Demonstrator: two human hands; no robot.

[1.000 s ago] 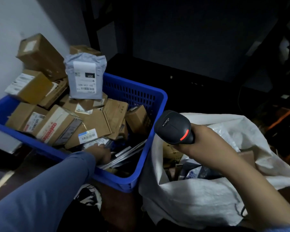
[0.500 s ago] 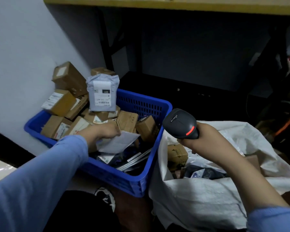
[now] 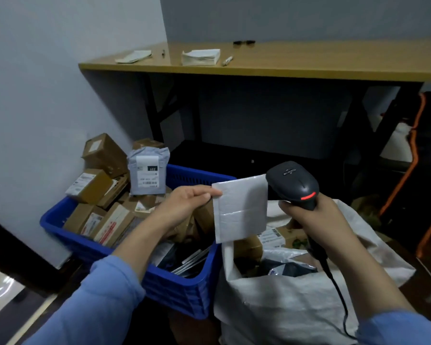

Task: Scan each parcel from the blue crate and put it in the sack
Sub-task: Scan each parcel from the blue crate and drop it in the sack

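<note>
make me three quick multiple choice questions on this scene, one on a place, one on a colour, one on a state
1. Where is the white envelope?
A) lying on the floor
B) pinched in the left hand, beside the scanner
C) on the table

2. What colour is the scanner's lit strip?
A) green
B) blue
C) red

3. How is the sack?
A) open, with parcels inside
B) tied shut
C) folded flat

Answers:
1 B, the left hand's fingers pinch its edge next to the scanner head.
2 C, a red bar glows on the scanner gripped by the right hand.
3 A, its mouth gapes and parcels show inside.
</note>
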